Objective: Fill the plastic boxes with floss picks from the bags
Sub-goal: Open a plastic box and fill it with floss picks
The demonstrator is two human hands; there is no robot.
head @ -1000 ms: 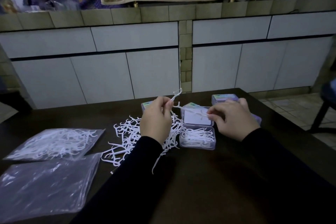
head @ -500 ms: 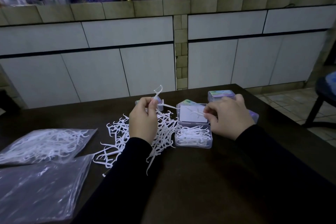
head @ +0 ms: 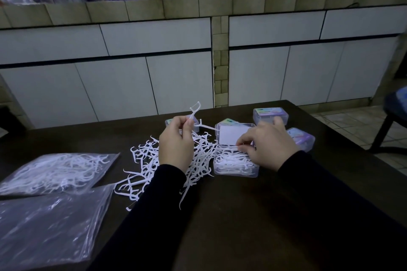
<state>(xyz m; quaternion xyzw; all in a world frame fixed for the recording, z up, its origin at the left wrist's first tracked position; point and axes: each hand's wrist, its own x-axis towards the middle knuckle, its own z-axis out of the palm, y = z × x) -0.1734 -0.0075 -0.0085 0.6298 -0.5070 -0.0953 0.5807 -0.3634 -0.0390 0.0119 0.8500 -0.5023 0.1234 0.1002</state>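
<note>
My left hand (head: 176, 138) pinches floss picks (head: 195, 112) above the loose pile (head: 154, 160), left of the open box (head: 235, 163). My right hand (head: 264, 141) pinches one pick over that box. Tangled picks could snag and scatter across the surface (head: 242, 215).

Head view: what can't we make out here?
- Box behind the left hand: mostly hidden by that hand and its floss picks.
- Right hand grip: fingertips curl toward the open box; what they pinch is too small to tell.
- Closed boxes' labels: blurred, too small.
- Lower bag: cut off by the frame's left and bottom edges, contents unclear.
</note>
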